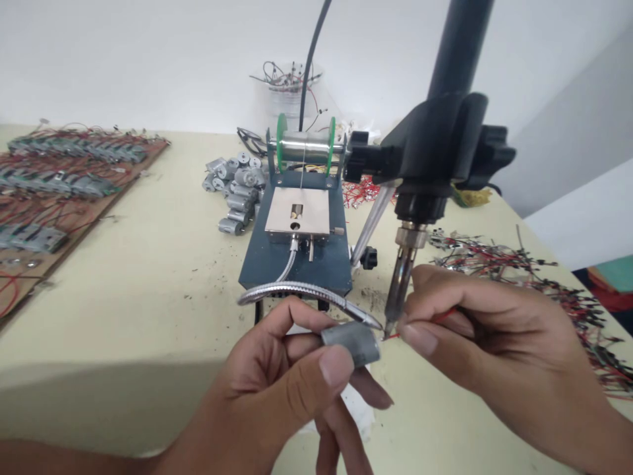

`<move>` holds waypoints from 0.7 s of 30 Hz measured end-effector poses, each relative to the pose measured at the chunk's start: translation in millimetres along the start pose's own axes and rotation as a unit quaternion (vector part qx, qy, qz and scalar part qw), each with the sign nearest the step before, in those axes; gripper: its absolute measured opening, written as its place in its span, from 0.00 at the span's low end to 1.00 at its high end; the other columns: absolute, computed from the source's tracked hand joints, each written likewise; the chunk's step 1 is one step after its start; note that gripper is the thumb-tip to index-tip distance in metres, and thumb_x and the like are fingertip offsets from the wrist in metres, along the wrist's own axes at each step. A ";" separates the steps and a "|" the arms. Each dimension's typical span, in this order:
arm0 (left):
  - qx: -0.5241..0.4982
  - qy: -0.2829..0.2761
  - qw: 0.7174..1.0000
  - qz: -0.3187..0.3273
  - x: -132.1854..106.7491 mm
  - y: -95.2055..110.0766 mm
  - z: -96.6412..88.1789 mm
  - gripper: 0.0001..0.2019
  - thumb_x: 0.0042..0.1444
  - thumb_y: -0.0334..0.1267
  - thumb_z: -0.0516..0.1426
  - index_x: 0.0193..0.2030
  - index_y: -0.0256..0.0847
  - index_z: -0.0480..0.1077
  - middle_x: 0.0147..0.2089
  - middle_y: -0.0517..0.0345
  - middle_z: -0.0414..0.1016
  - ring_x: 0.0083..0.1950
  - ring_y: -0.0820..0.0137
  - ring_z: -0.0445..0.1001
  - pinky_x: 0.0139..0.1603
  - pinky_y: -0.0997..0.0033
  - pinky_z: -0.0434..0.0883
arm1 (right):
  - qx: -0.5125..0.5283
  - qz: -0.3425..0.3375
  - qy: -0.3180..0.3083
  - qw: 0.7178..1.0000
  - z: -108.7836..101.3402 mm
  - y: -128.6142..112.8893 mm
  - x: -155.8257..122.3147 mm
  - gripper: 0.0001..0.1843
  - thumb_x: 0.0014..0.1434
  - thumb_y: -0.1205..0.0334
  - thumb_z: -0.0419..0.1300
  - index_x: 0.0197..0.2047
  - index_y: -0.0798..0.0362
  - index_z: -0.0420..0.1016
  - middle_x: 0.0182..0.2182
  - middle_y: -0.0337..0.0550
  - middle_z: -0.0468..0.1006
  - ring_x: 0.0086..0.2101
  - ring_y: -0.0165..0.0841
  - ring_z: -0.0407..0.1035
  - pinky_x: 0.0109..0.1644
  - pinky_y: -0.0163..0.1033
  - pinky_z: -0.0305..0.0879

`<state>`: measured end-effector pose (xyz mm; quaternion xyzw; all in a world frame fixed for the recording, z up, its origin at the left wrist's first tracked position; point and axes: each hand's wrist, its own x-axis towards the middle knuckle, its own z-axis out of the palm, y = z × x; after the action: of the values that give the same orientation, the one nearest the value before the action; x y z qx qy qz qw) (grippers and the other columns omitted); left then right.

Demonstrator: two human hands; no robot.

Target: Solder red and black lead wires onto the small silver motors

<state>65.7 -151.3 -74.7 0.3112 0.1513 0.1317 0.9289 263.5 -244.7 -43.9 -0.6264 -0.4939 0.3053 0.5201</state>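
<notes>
My left hand (297, 382) is closed around a small grey cylindrical motor (359, 344), held level between thumb and fingers. Between the thumb and finger of my right hand (459, 323) is a red wire (394, 336), its end at the motor's right face. The tip of a mounted soldering iron (398, 290) points down at that same spot. A curved metal solder feed tube (316, 290) reaches there too, its nozzle just above the motor. Whether the wire touches the motor's terminal is too small to tell.
Behind stands a blue solder feeder (252, 260) with a solder spool (306, 146). Loose motors (242, 191) are piled to its left. A board of wired motors (74, 178) lies far left. Wires (499, 264) spread along the right, and a tub of wires (287, 95) stands by the wall.
</notes>
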 end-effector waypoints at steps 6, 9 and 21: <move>0.007 -0.002 1.000 0.001 -0.3 -0.3 -1.2 0.08 0.71 0.44 0.60 0.46 0.43 0.68 0.41 0.59 0.87 0.28 0.74 0.85 0.25 0.88 0.73 | -0.014 -0.021 0.001 1.000 -0.7 0.6 -0.8 0.07 0.62 0.62 0.70 0.31 0.46 0.80 0.21 0.32 0.72 0.21 0.22 0.61 0.21 0.26 0.57; 0.010 -0.004 1.000 0.004 -0.3 -0.4 -0.3 0.08 0.71 0.44 0.60 0.46 0.43 0.67 0.42 0.59 0.87 0.28 0.74 0.85 0.25 0.88 0.73 | -0.022 -0.029 0.005 0.999 -0.5 1.0 0.1 0.06 0.61 0.63 0.70 0.31 0.46 0.80 0.21 0.31 0.72 0.21 0.22 0.62 0.22 0.26 0.58; 0.030 0.024 0.999 -0.019 -1.1 10.8 11.5 0.12 0.69 0.46 0.62 0.44 0.42 0.67 0.40 0.59 0.86 0.26 0.75 0.84 0.23 0.87 0.71 | -0.021 -0.038 0.032 0.999 0.3 -0.4 -0.9 0.06 0.60 0.60 0.71 0.31 0.45 0.81 0.18 0.31 0.65 0.20 0.23 0.59 0.21 0.28 0.57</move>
<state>67.3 -149.5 -59.1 0.3327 0.1831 0.1173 0.9176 262.8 -245.5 -43.7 -0.6270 -0.5073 0.2548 0.5335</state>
